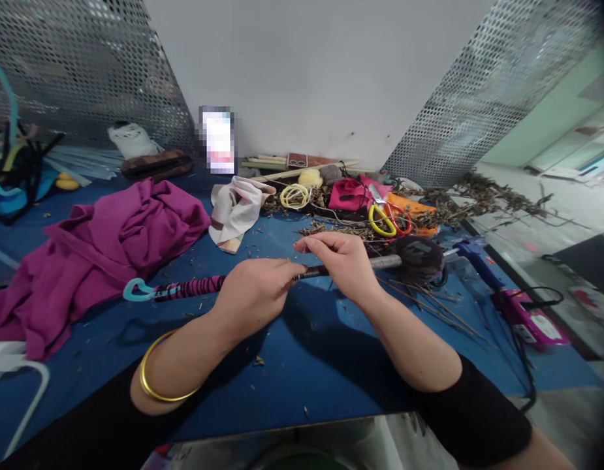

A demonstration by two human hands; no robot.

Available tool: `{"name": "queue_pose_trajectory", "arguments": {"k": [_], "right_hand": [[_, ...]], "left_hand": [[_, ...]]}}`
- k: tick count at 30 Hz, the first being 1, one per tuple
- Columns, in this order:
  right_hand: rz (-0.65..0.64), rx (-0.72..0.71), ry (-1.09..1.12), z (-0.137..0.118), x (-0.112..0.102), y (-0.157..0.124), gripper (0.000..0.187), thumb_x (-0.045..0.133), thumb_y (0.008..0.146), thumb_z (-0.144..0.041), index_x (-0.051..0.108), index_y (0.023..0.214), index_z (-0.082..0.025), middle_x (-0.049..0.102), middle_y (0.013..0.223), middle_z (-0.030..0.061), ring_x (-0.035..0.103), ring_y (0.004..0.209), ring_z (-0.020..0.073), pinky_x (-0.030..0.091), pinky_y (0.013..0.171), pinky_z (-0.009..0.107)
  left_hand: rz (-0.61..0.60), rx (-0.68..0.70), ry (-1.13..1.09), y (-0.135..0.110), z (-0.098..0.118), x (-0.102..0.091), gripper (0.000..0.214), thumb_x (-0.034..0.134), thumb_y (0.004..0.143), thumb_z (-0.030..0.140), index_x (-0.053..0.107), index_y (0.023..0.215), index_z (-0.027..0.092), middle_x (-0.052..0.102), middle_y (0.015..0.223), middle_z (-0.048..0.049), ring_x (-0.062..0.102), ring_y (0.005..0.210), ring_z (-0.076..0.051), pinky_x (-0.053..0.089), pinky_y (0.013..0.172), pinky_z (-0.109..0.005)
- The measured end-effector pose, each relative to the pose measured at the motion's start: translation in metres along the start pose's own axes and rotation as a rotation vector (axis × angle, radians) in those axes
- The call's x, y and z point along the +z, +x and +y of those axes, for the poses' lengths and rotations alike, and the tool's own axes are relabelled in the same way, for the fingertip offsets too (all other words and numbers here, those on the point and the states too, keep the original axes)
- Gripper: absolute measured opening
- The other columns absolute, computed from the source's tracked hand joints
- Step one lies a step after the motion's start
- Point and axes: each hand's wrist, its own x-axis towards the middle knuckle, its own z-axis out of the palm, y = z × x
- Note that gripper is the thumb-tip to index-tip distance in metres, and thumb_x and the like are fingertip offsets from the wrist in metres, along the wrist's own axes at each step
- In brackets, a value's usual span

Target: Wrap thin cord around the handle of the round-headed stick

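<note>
My left hand (pixel 257 290) is wrapped round a long stick (pixel 189 288) held level above the blue table. Magenta and black windings cover the stick's left part, which ends in a light-blue loop (pixel 138 290). Toward the right it turns black, then grey, and ends at a dark rounded cloth bundle (pixel 419 260). Just right of my left hand, my right hand (pixel 348 267) is raised in front of the stick, thumb and fingertips pinched together. What lies in that pinch, if anything, is too small to make out.
Purple cloth (pixel 130 222) lies at left. Scissors (pixel 392 219), yellow cord (pixel 296 196) and dried twigs sit behind my hands. A phone (pixel 218 140) leans against the white panel. At right are a blue glue gun (pixel 480 261), a magenta box (pixel 531 320) and a black cable.
</note>
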Motion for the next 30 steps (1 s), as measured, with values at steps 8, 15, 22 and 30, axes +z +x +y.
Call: {"name": "queue_pose_trajectory", "arguments": {"k": [8,15,22,30], "right_hand": [[-0.127,0.201,0.165,-0.009,-0.029,0.008,0.022,0.065,0.078,-0.032,0.072,0.066,-0.017,0.074,0.083,0.0055,0.057,0.055,0.0080,0.033,0.043,0.019],[-0.040,0.241,0.194,-0.015,-0.094,0.013,0.025,0.076,0.067,-0.038,0.068,0.067,-0.015,0.064,0.059,0.0035,0.048,0.043,0.0065,0.016,0.034,0.018],[0.139,0.174,0.173,-0.004,-0.152,0.007,0.017,0.073,0.071,-0.030,0.070,0.073,-0.014,0.057,0.055,0.0012,0.038,0.037,0.0036,0.014,0.034,0.019],[0.571,0.101,0.316,0.044,-0.168,0.032,0.013,0.069,0.070,-0.029,0.066,0.066,-0.017,0.062,0.063,0.0005,0.040,0.040,0.0062,0.028,0.032,0.019]], "left_hand": [[-0.003,-0.049,-0.010,0.000,-0.002,0.000,0.028,0.053,0.083,0.014,0.071,0.104,0.018,0.077,0.097,-0.0050,0.072,0.085,-0.023,0.055,0.074,-0.034],[0.059,-0.206,-0.059,0.005,-0.015,-0.014,0.028,0.056,0.083,0.019,0.073,0.105,0.020,0.076,0.099,-0.0047,0.071,0.090,-0.023,0.055,0.079,-0.034],[0.050,-0.348,-0.089,0.006,-0.026,-0.023,0.030,0.057,0.081,0.026,0.073,0.106,0.023,0.075,0.104,-0.0034,0.070,0.096,-0.024,0.054,0.084,-0.036],[0.023,-0.354,-0.183,0.007,-0.024,-0.030,0.028,0.057,0.079,0.027,0.075,0.101,0.024,0.077,0.099,-0.0008,0.071,0.092,-0.021,0.053,0.085,-0.030]]}}
